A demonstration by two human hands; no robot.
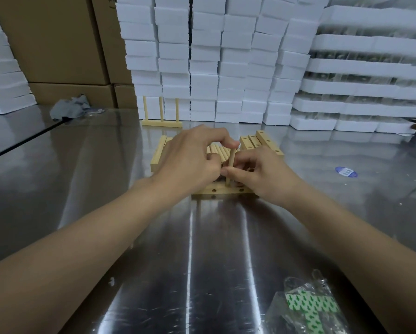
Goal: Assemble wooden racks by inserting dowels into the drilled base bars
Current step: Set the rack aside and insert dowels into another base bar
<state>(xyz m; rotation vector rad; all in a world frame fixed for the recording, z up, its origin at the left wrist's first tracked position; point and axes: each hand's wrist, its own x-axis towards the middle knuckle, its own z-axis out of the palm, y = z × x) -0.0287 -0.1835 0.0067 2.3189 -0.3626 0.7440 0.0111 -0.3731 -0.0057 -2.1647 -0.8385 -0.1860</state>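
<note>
I see the dowel [231, 162] standing upright, its long axis vertical, with its foot in a hole near the middle of the base bar [208, 192]. The bar lies crosswise on the steel table [202, 249], its length running left to right. My left hand [190, 157] grips the dowel's top end, index finger hooked over it. My right hand [262, 174] pinches the shaft low down, thumb pressed to it just above the bar. The fingers hide how deep the foot sits, so I cannot tell. Just behind the hands lie loose dowels [217, 150] and spare bars [260, 141]. Farther back a finished rack [161, 116] stands before stacked foam blocks [226, 68].
</note>
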